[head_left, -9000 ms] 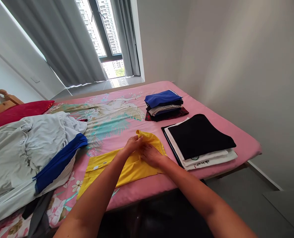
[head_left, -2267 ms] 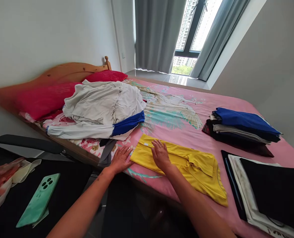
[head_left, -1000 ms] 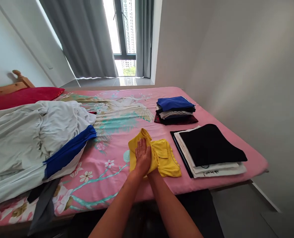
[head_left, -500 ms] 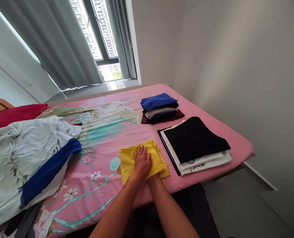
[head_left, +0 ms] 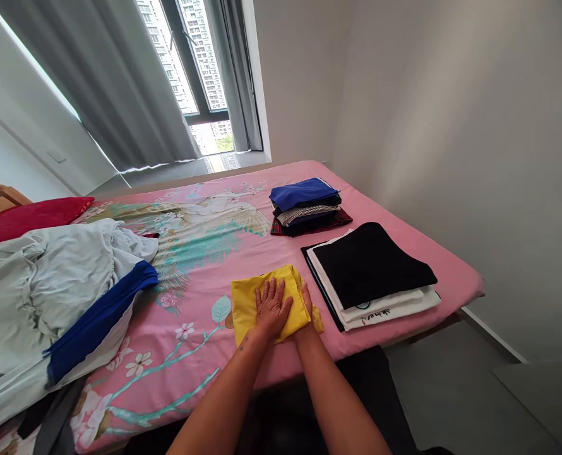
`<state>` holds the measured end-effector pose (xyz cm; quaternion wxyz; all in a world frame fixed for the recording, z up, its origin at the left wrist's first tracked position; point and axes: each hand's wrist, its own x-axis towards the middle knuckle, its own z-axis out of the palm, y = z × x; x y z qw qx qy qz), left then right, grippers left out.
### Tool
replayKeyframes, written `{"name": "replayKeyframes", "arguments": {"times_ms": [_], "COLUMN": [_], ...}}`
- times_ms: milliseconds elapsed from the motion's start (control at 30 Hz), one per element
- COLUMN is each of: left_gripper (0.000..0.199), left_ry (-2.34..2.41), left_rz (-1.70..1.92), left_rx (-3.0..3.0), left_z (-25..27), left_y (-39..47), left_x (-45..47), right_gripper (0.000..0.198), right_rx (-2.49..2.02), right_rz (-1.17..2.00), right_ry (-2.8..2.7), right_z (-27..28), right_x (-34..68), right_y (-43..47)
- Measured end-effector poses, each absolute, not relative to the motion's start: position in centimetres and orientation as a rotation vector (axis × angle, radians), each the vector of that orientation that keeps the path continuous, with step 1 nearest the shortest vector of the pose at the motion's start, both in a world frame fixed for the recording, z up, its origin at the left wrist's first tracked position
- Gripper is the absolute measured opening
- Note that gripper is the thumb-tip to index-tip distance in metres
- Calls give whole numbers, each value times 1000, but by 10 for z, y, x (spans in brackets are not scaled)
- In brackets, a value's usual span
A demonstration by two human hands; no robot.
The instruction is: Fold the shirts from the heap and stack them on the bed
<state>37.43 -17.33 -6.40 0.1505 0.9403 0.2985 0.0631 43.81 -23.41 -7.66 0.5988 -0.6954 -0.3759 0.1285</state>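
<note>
A folded yellow garment (head_left: 245, 302) lies near the front edge of the bed; its exact kind is unclear. My left hand (head_left: 272, 308) rests flat on top of it, fingers spread. Along the garment's right fold is my right hand (head_left: 310, 309), with its fingers stretched forward and partly covered by the yellow cloth. A loose bit of the yellow cloth pokes out just right of that hand. Close by on the right sits a stack of folded clothes, with a black garment (head_left: 376, 264) on top and white ones (head_left: 389, 309) beneath.
Farther back stands a second folded pile with a blue garment (head_left: 304, 193) on top. Unfolded white clothing (head_left: 77, 272) and a blue piece (head_left: 105, 316) are heaped at left, near a red pillow (head_left: 39, 218). The pink floral bed (head_left: 200, 284) ends before a wall at right.
My right hand has slid out to the right from under the yellow garment, so its fingers now show at the fold. My left hand stays flat on top.
</note>
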Motion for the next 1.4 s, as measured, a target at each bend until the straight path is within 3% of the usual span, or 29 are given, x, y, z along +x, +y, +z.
{"name": "replayKeyframes", "arguments": {"times_ms": [67, 167, 367, 600, 867, 1067, 1233, 1400], "left_gripper": [59, 63, 79, 61, 59, 61, 54, 54], "left_ry": [857, 848, 763, 784, 839, 892, 878, 975], "left_rz": [162, 137, 21, 172, 213, 224, 293, 392], "left_rx": [2728, 2772, 2785, 2876, 2869, 2787, 2783, 2671], "left_z": [-66, -70, -62, -44, -61, -82, -91, -88], "left_y": [-175, -177, -180, -186, -200, -206, -206, -208], "left_x": [374, 376, 377, 326, 248, 229, 226, 221], "right_gripper": [83, 71, 47, 38, 27, 34, 52, 51], "right_rx": [-1475, -1292, -1324, -1587, -1745, -1802, -2016, -2182], "right_rz": [461, 626, 520, 296, 271, 226, 383, 541], "right_ry": [-757, -532, -380, -947, -1700, -1986, -1983, -1919], "right_z": [-70, -60, -35, -6, -29, -51, -69, -62], "right_x": [448, 467, 474, 446, 416, 404, 407, 419], "right_y": [-248, -280, -339, -306, -218, -178, -152, -127]}}
